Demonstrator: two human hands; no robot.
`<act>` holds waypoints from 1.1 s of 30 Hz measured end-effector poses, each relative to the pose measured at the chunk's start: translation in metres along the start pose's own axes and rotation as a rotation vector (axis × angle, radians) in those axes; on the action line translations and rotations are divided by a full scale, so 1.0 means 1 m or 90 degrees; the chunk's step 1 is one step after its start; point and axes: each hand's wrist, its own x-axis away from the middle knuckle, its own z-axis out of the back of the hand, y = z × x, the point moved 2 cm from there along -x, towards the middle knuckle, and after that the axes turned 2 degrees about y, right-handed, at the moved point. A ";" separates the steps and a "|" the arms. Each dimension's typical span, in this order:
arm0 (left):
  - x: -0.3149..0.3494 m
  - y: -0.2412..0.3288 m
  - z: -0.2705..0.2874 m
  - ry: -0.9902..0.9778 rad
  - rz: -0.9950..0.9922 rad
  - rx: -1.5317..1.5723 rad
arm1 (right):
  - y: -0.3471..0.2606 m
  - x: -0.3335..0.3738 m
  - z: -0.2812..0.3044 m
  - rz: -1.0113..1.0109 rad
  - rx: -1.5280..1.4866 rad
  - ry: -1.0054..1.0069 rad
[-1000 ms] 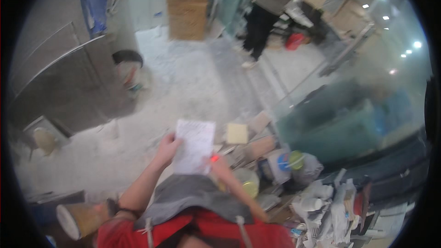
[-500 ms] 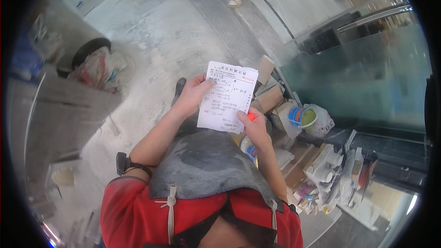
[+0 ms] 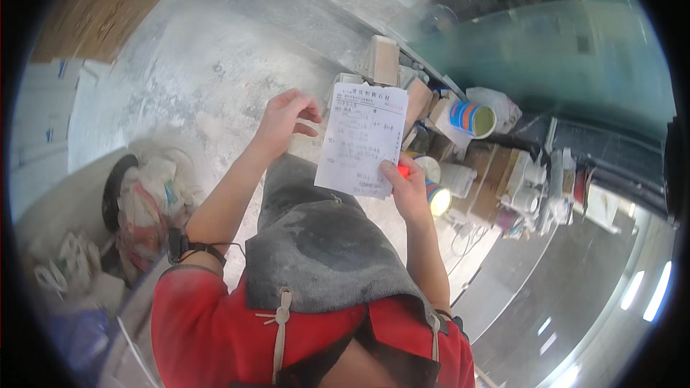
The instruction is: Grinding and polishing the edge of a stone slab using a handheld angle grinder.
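Free passage is noted over the pale, dusty floor (image 3: 205, 82) at ten o'clock from the bare left hand (image 3: 286, 122); three o'clock is blocked by a white rectangular paper sheet (image 3: 359, 142) and, beyond, a blue-and-orange cylindrical can (image 3: 469, 118).

A dusty workshop
Pale powder (image 3: 208, 126) smears the floor (image 3: 241, 47); a blue-and-orange tin (image 3: 466, 119), blocks (image 3: 385, 62) and a plastic bag (image 3: 507, 108) crowd near a glass panel (image 3: 535, 65), a cardboard box (image 3: 97, 11) stands at far left — and a smudged grey apron (image 3: 316, 244) hangs over a red shirt (image 3: 198, 316).
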 end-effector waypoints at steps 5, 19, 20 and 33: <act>-0.036 -0.008 0.004 -0.026 0.092 -0.060 | 0.007 0.013 -0.004 -0.015 -0.092 0.120; 0.044 -0.046 -0.153 -0.501 0.304 -0.200 | 0.049 0.112 0.082 0.059 -0.415 0.318; 0.050 -0.052 -0.157 -0.530 0.295 -0.228 | 0.052 0.116 0.088 0.067 -0.420 0.317; 0.066 -0.083 -0.195 -0.489 0.224 -0.273 | 0.065 0.141 0.122 0.092 -0.324 0.381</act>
